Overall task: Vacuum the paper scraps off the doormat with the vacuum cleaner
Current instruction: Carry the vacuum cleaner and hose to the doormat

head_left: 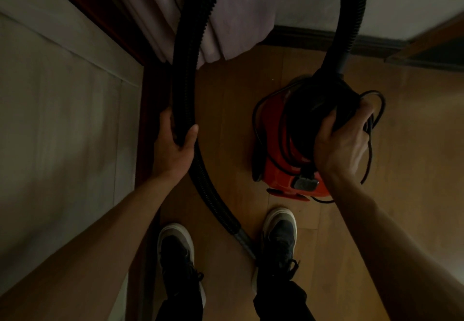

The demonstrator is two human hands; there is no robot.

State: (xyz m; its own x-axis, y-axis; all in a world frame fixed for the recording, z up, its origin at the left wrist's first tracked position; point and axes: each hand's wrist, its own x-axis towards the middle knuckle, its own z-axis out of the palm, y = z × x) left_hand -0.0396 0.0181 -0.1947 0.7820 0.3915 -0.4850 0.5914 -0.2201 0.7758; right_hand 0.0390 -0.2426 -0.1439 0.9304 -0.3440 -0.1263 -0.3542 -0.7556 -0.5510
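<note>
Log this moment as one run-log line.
left hand: grips hose | right hand: grips vacuum cleaner top and cord | doormat: not in view | vacuuming: not started

Bare left hand point(174, 149) and right hand point(339, 144), bare forearms point(120, 220), dark trousers point(278, 303), dark laced sneakers point(175, 247) with pale soles.

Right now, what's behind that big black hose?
Behind the hose, which the left hand grips, pale curtain folds hang above the wooden floor. The strips of curtain and floor directly behind the hose are covered, so I can't see them.
</note>
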